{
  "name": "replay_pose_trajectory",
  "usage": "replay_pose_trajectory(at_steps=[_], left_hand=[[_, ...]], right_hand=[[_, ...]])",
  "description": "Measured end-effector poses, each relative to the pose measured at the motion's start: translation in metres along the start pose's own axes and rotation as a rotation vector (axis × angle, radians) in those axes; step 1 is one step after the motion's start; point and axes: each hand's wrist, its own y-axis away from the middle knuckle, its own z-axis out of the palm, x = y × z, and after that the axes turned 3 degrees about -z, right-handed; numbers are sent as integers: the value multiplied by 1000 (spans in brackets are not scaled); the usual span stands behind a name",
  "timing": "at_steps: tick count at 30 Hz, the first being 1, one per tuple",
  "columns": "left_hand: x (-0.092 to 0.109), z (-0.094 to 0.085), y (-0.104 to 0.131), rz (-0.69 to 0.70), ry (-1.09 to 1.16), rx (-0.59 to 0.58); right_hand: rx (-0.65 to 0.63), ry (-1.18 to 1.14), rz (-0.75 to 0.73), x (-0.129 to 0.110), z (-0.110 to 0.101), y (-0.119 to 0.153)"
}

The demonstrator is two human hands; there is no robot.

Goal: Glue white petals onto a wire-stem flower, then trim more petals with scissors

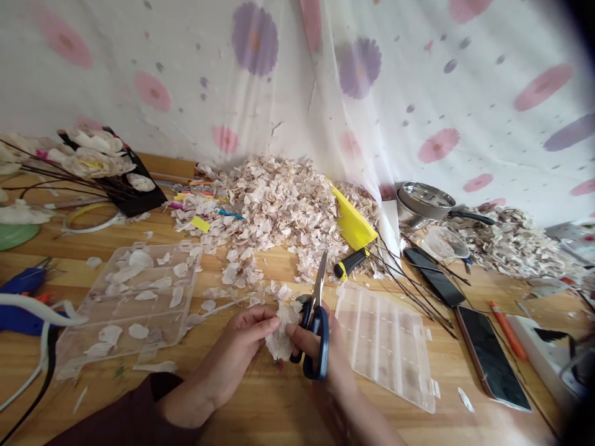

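A pale, crinkled petal piece (279, 334) is pinched between the thumb and fingers of my left hand (248, 331). My right hand (320, 347) holds scissors (317, 334) with dark blue handles, their blades pointing up and away and looking closed. The right thumb also touches the petal piece. Beyond both hands lies a large heap of dried pale petals (279, 198). Loose petals (138, 259) rest in a clear compartment tray (186, 297) on the left. To the right of my hands is another clear compartmented piece (390, 347).
A yellow-and-black cutter handle (349, 265), thin dark stems (409, 288), two phones (493, 356) and a power strip (542, 353) lie right. Metal pans (426, 199) stand behind. White flowers (95, 158) and a blue tool (21, 300) are left.
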Motion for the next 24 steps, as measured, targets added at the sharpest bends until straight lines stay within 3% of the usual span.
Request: replay_pose_trajectory(at_steps=[5, 14, 24], left_hand=[[-1, -1, 0, -25, 50, 33], [-1, -2, -2, 70, -238, -16], [2, -1, -1, 36, -379, 28]], right_hand=[[35, -25, -26, 7, 0, -4], [121, 0, -121, 0, 2, -1], [122, -76, -77, -5, 3, 0]])
